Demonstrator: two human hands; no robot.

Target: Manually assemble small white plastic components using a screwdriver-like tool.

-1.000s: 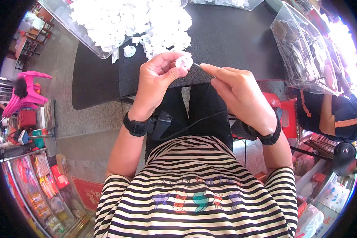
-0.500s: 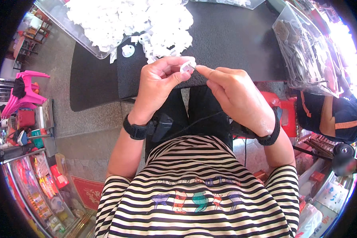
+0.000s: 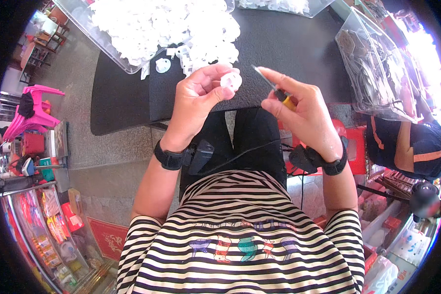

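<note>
Between its thumb and fingers my left hand (image 3: 198,98) pinches a small round white plastic part (image 3: 231,82), held above the table's near edge. My right hand (image 3: 304,105) is closed round a small screwdriver with a yellow and black handle (image 3: 285,99). Its thin metal shaft points up and to the left, its tip apart from the white part. Beyond my left hand lies a big heap of similar white plastic parts (image 3: 166,29). One loose white part (image 3: 162,65) rests on the table at the heap's near side.
The black table (image 3: 289,44) spreads in front of me. A clear bin (image 3: 126,63) holds part of the heap. Another clear tray (image 3: 308,11) stands at the far edge. On the right, a clear box (image 3: 372,63) holds grey pieces, with a person's arm (image 3: 405,142) beside it.
My right hand has drawn back to the right, and the screwdriver has come away from the white part. My left hand keeps its pinch, with the part turned more face-up.
</note>
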